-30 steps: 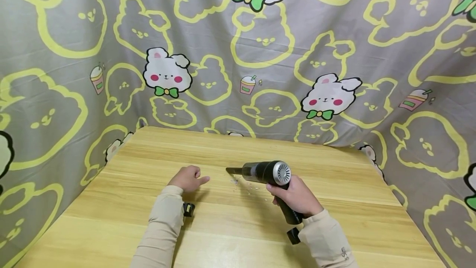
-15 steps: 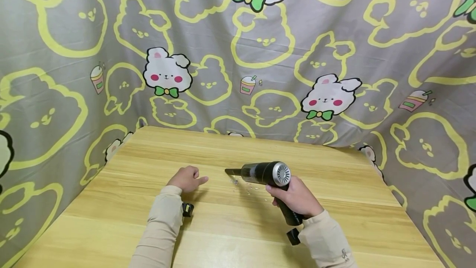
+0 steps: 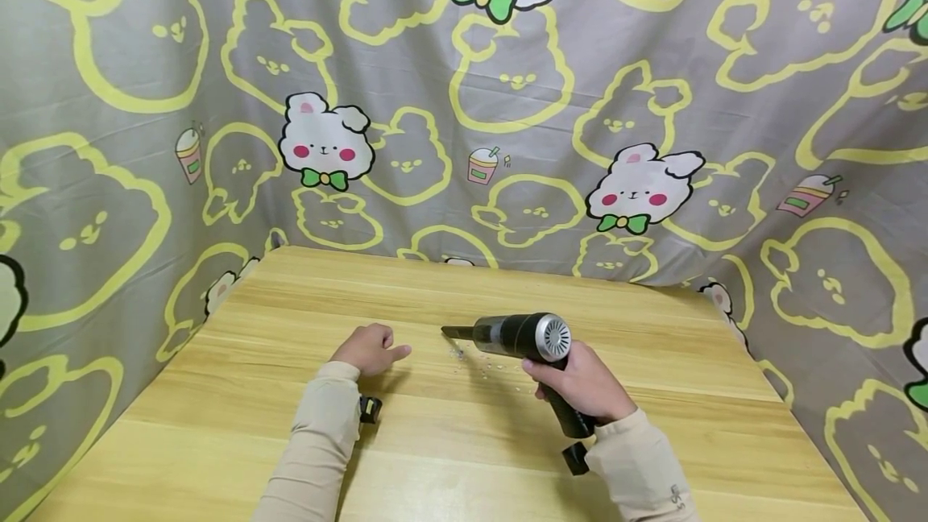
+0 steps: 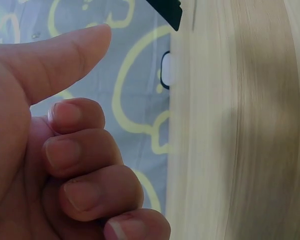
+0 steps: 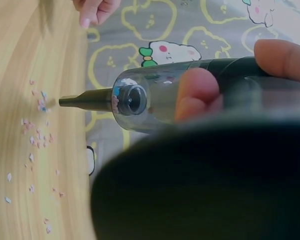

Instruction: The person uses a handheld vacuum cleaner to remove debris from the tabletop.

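My right hand (image 3: 590, 383) grips the black handle of a handheld vacuum cleaner (image 3: 518, 335), whose body is held level above the table. Its narrow nozzle (image 5: 92, 100) points left, with the tip close to small paper scraps (image 3: 458, 353) on the wood. Whether the tip touches the surface I cannot tell. Bits of coloured scrap show inside the clear dust cup (image 5: 157, 82). To the left of the nozzle, my left hand (image 3: 368, 350) hovers over the table holding nothing; its fingers (image 4: 85, 150) are loosely curled and the thumb sticks out.
The wooden table (image 3: 435, 457) reaches back to a grey patterned curtain (image 3: 420, 208), which also hangs at both sides. More scraps (image 5: 32, 190) lie scattered nearer me, below the vacuum. A small black device (image 3: 370, 409) sits at the left wrist, another (image 3: 576, 458) at the right.
The vacuum cleaner and my right hand shift slightly left, then back to the right. My left hand also drifts a little to the right. The visible scraps look much the same.
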The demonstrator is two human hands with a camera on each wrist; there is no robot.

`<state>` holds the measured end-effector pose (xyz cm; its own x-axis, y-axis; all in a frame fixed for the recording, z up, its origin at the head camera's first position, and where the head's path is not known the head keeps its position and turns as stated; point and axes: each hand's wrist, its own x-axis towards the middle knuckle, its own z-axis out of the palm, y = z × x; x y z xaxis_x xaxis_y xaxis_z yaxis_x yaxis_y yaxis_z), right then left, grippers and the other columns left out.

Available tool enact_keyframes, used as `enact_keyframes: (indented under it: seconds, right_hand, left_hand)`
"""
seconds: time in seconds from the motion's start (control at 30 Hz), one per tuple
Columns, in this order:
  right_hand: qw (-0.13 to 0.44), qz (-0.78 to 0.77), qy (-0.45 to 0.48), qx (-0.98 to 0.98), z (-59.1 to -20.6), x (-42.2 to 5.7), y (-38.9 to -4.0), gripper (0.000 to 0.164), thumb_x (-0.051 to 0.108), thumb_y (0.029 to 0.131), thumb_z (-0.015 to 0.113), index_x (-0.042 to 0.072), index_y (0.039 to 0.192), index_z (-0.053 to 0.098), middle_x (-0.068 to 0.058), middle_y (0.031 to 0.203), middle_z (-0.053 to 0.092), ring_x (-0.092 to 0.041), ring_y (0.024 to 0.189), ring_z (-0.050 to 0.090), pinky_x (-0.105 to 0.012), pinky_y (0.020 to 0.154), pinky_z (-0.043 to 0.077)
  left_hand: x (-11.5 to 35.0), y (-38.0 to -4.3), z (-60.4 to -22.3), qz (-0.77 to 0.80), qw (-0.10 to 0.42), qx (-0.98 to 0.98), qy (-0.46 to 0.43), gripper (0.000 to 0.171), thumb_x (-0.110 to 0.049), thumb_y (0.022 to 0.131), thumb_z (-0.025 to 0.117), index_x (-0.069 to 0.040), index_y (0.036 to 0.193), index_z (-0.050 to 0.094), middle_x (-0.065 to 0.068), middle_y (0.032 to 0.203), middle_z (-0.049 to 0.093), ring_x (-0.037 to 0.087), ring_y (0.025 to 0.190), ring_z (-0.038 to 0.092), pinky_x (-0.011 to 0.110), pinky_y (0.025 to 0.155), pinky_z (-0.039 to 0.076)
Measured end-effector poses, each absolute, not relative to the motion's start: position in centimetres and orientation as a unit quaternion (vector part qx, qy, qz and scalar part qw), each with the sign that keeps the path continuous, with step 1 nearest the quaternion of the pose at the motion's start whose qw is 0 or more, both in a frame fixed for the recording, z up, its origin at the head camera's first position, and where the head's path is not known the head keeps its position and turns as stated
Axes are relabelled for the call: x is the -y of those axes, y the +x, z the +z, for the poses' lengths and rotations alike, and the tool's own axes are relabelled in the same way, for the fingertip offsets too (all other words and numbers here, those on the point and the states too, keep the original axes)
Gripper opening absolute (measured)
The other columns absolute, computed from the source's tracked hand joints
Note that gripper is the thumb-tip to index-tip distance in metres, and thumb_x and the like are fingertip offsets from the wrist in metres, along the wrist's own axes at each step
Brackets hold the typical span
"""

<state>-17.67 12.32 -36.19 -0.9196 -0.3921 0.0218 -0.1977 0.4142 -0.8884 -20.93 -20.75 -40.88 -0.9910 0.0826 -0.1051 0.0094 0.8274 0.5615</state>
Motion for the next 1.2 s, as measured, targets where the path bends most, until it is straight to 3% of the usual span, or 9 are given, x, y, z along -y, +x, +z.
enact_keyframes:
  seconds: [0.27,1.2]
  right_hand:
    - [0.092,-0.503,-0.187,-0.839,-35.8,-12.7,-17.6,0.036,0.029,0.087,0.068,0.000,0.107,0.060,-0.008,0.064,0.061,-0.024,0.056,0.063,-0.037,0.056,0.052]
    - [0.102,-0.498,-0.193,-0.839,-35.3,-13.8,-17.6,0.040,0.031,0.088,0.067,-0.002,0.108,0.058,-0.011,0.068,0.062,-0.024,0.058,0.063,-0.039,0.059,0.054]
  left_hand:
    - [20.2,-20.7,-40.5,0.296,0.050,-0.953,0.046,0.042,-0.029,0.092,0.063,-0.012,0.063,0.037,-0.001,0.056,0.031,0.013,0.051,0.030,0.027,0.054,0.031]
    - [19.0,-20.6,-40.6,0.289,0.073,-0.953,0.049,0.043,-0.032,0.092,0.063,-0.012,0.064,0.037,-0.002,0.055,0.029,0.012,0.050,0.028,0.026,0.054,0.030]
